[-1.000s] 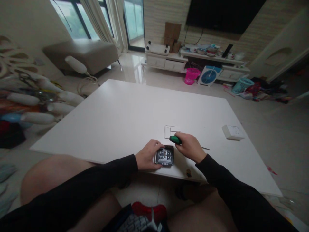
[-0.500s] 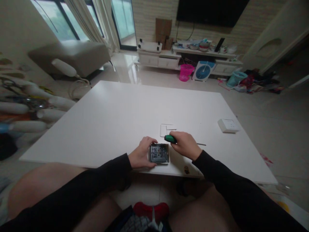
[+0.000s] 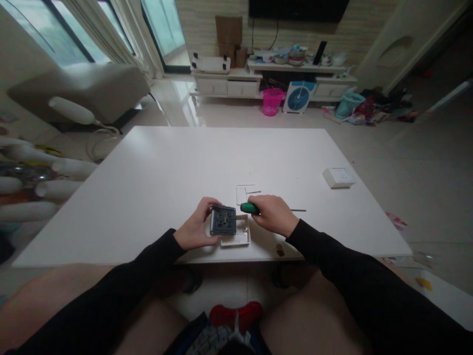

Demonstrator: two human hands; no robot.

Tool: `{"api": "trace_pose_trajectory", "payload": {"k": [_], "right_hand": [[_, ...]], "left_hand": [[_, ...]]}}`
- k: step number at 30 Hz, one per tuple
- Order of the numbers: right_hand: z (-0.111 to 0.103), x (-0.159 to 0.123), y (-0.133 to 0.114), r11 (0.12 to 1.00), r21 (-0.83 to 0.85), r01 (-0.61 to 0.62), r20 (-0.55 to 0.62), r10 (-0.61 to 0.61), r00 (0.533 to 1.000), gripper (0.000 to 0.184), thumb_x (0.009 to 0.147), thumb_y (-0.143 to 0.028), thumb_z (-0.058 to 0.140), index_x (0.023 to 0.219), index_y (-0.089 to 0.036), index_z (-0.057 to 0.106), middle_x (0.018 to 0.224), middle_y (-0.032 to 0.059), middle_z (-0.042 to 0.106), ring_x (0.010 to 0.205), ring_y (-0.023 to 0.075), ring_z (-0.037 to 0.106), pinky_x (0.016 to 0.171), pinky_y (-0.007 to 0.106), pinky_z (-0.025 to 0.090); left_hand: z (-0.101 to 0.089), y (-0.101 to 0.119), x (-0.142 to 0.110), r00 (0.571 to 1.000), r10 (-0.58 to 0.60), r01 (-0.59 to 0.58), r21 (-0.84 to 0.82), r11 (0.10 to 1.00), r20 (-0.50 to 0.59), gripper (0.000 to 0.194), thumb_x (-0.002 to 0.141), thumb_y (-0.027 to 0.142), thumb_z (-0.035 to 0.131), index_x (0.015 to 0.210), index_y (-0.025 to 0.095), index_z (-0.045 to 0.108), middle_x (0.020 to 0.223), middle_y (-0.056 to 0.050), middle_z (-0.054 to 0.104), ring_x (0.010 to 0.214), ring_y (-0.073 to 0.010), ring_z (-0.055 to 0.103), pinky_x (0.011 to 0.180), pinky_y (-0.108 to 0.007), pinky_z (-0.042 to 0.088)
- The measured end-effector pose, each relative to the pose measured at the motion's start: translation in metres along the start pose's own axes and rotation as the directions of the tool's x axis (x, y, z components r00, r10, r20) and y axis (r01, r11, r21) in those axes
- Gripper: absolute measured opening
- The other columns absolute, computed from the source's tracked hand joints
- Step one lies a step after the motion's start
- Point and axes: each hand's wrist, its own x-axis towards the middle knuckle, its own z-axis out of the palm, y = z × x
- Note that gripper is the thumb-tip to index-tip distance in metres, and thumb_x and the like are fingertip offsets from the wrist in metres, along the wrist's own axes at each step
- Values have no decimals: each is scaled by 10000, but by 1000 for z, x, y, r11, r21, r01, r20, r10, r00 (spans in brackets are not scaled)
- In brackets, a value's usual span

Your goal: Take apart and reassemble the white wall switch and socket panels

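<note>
My left hand (image 3: 197, 226) grips a dark square wall socket panel (image 3: 223, 221) by its edges, its black back facing up. The panel is raised and overlaps a shallow white back box (image 3: 242, 235) lying on the table. Just right of the box, my right hand (image 3: 273, 213) is closed around a screwdriver (image 3: 250, 208). Its green handle points left, and the thin shaft sticks out beyond the hand to the right. A thin white square frame (image 3: 241, 195) lies past the box, with a thin strip beside it.
An assembled white socket box (image 3: 339, 178) stands on the right of the white table (image 3: 177, 167). A small brown item (image 3: 280, 250) lies near the front edge. White rolls (image 3: 55, 189) crowd the left side. Across the floor stand a pink basket (image 3: 272, 102) and a blue fan (image 3: 298, 97).
My left hand has lifted the socket panel off the white box and shifted it left, exposing the box's inside. My right hand still holds the screwdriver. The camera view has turned slightly.
</note>
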Motion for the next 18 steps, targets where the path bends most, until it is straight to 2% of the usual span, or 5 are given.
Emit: {"api": "trace_pose_trajectory", "payload": {"k": [6, 9, 15, 18], "right_hand": [[0, -1, 1, 1000, 7, 21, -1, -21, 1000, 46, 864, -180, 610, 887, -219, 613, 867, 46, 734, 749, 186, 586, 634, 312, 205], [0, -1, 1, 1000, 0, 29, 6, -29, 1000, 35, 868, -187, 614, 884, -218, 615, 868, 48, 736, 744, 188, 588, 630, 317, 200], [1, -1, -1, 999, -26, 31, 17, -31, 999, 55, 868, -187, 629, 913, -217, 636, 889, 55, 744, 764, 198, 598, 635, 323, 201], [0, 0, -1, 999, -32, 25, 33, -24, 999, 49, 872, -192, 626, 912, -217, 641, 890, 55, 746, 763, 200, 598, 633, 324, 199]], "left_hand": [[3, 7, 1, 984, 178, -180, 146, 973, 26, 734, 689, 150, 757, 1342, 248, 435, 1261, -107, 475, 1199, -292, 523, 1031, -511, 530], [4, 9, -1, 971, 231, -240, 220, 946, 68, 721, 708, 115, 735, 1348, 266, 441, 1300, -115, 464, 1244, -310, 504, 1057, -544, 523], [2, 7, -9, 937, 238, -312, 306, 900, 255, 811, 763, 32, 690, 1456, 324, 384, 1476, -138, 374, 1346, -319, 518, 1076, -486, 563], [3, 5, -10, 934, 229, -319, 353, 880, 272, 835, 779, 29, 696, 1480, 336, 361, 1515, -147, 345, 1356, -327, 521, 1054, -485, 583]]}}
